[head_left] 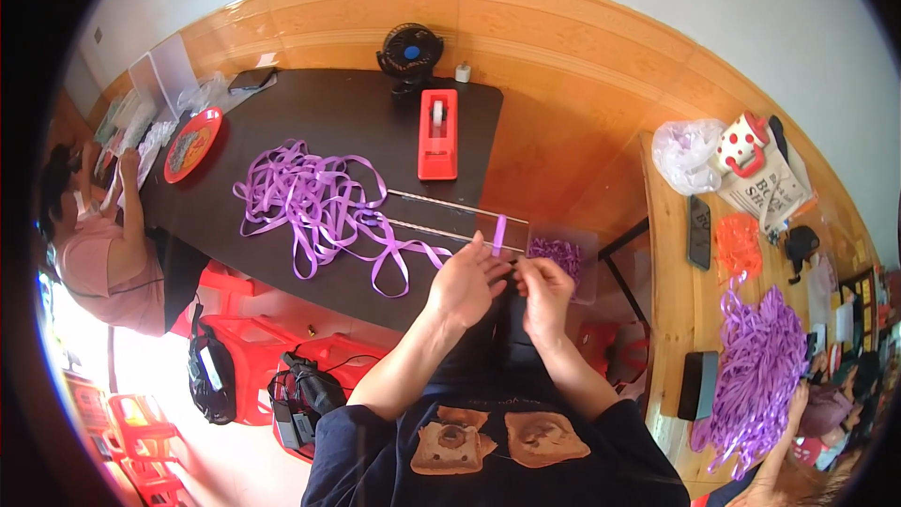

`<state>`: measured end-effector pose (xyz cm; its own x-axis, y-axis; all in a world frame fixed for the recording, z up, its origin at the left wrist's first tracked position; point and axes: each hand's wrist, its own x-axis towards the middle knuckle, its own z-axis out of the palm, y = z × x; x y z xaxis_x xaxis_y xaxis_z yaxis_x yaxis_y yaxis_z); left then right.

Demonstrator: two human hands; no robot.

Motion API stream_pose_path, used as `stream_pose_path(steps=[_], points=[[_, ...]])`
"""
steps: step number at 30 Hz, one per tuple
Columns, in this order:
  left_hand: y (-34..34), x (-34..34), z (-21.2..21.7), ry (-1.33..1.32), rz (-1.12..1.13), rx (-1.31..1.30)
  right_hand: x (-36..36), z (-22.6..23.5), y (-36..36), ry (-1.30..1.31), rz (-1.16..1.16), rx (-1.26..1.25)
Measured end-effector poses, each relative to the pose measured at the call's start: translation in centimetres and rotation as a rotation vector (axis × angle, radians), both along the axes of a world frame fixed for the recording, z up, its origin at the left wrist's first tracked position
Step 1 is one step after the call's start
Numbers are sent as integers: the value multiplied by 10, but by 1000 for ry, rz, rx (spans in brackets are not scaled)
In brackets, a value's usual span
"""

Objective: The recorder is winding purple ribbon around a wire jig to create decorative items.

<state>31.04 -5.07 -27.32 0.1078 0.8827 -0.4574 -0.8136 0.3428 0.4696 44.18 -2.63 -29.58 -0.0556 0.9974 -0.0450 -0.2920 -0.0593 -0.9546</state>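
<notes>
Two thin metal rods (441,201) stick out over the right edge of the dark table, and a band of purple ribbon (499,236) is looped across them near their ends. My left hand (465,286) is just below that loop, palm up, with its fingers stretched out. Beside it, my right hand (546,289) is closed in a pinch at the rod ends; what lies between its fingertips is too small to make out. A loose heap of purple ribbon (305,197) covers the table to the left. Behind my right hand, a clear bin (587,284) holds small purple ribbon pieces (556,252).
On the dark table (328,99) are a red tape dispenser (438,155), a black fan (410,52) and a red plate (210,122). A person (108,253) works at the left. A wooden table (668,319) at right carries more purple ribbon (758,371). Red stools (249,357) stand at lower left.
</notes>
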Motion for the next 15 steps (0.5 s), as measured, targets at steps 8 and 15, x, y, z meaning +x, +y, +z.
stream_pose_path(steps=[8,15], points=[[-6,0,-1,-54,1,42,-50,55,87,-254,337,320],[-8,-2,1,-92,-25,55,-127,37,153,-483,349,420]])
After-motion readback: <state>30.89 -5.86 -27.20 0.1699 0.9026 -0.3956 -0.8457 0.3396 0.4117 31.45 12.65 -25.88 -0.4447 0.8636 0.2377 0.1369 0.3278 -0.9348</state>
